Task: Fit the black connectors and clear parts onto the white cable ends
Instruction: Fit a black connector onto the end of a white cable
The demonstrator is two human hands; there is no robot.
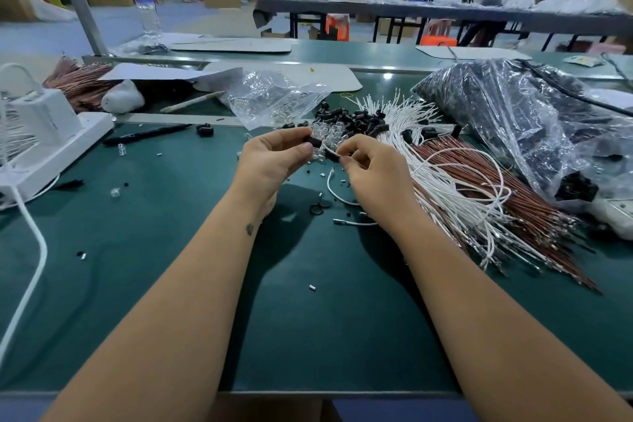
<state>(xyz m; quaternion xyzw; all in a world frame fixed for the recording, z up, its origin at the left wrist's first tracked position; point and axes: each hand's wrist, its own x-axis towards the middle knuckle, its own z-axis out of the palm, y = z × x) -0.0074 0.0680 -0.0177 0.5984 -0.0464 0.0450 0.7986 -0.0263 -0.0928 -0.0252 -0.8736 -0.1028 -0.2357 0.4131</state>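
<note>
The white cable [331, 183] looked light and limp to me, likely to flop unless pinched close to its end, while the black connector [313, 141] seemed small, hard and easy to fumble, best nipped across its body. My left hand [274, 161] had its fingertips curled and pinching that connector above the green table [171, 250]. My right hand [373, 171] pinched the cable end right beside it, in front of the loose pile of black connectors [356, 118].
</note>
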